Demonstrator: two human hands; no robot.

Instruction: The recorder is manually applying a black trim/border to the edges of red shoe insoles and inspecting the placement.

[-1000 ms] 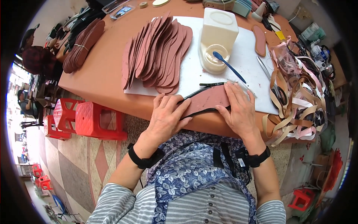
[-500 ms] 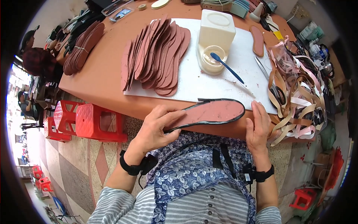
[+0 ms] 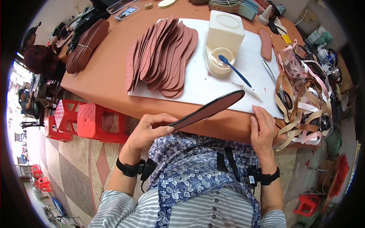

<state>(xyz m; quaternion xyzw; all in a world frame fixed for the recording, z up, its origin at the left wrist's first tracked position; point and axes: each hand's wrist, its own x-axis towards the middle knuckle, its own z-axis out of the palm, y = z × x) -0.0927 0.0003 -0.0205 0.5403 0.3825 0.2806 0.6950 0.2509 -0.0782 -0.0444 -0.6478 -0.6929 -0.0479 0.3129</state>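
Observation:
A reddish-brown shoe insole (image 3: 211, 109) with a black edge strip is pinched by its near end between the thumb and fingers of my left hand (image 3: 149, 131). It is tilted nearly edge-on, its far end pointing up and to the right over the front of the table. Against the table's front edge, apart from the insole, my right hand (image 3: 262, 127) is open with its fingers stretched out. A fanned pile of similar insoles (image 3: 161, 59) lies beyond my left hand on a white board (image 3: 197, 89).
A cream glue bottle (image 3: 225, 32) with an open cup holds a blue brush (image 3: 237, 74). Scissors (image 3: 283, 98) and tangled ribbon strips (image 3: 304, 106) lie on the right. A tied insole bundle (image 3: 86, 47) sits at far left. Red stools (image 3: 98, 121) stand on the floor.
My left hand has turned the insole from nearly flat to edge-on, and its far end now points more upward. My right hand has hardly moved.

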